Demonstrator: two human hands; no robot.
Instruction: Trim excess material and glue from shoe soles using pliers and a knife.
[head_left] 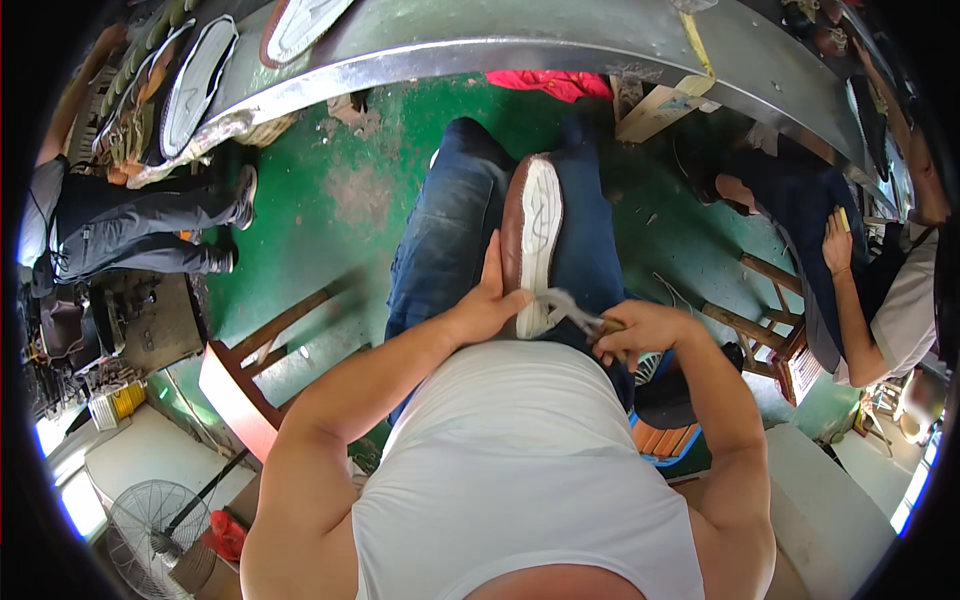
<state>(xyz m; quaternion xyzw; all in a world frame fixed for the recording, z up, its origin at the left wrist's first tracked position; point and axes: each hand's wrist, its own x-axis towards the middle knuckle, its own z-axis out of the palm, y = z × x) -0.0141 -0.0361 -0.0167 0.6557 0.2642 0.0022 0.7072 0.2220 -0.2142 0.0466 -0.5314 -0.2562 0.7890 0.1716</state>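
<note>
- 2 bare arms reach forward from a white sleeveless top [510,440], elbows bent and spread wide, so both hands meet over the lap, near each other but apart.
- The left forearm slants inward to the shoe [541,215], its left hand [488,308] coming in from the side with the thumb laid across the sole near the heel and 1 finger stretched along the brown upper.
- The right forearm runs up and inward from the elbow, the right hand [640,332] curled beside the heel.
- The shoe lies sole up along the thighs of the blue jeans [445,225], mostly over the right leg, toe pointing away from the body, heel close to the top.
- Most left-hand fingers are hidden behind the shoe; the tool [566,306] is blurred at its pale metal end, and whether that end touches the sole or only passes over it cannot be made out.
- The left hand is clamped on the shoe's heel half, thumb against fingers.
- The right hand is closed around the tool's brownish handle, partly covered by the fingers.
</note>
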